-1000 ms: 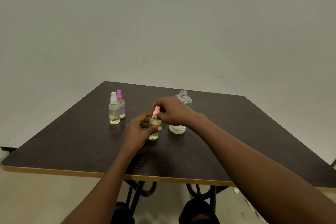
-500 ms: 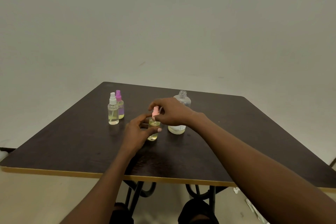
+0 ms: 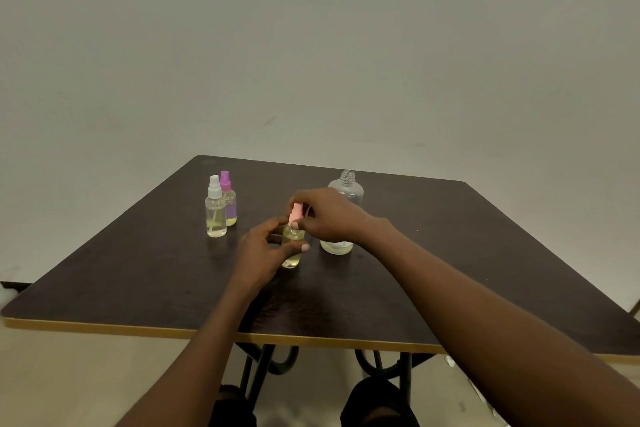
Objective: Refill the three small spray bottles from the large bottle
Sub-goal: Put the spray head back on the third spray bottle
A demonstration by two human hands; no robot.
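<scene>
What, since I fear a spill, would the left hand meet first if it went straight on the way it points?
The small clear spray bottle of yellowish liquid that the left hand grips. Beyond, likely the right hand pinching its pink spray cap, then the large clear plastic bottle; depth is unclear.

Left hand (image 3: 259, 248), right hand (image 3: 330, 217): pinching grips

Dark table (image 3: 121, 281) with yellow edge before plain wall (image 3: 311, 62).
</scene>
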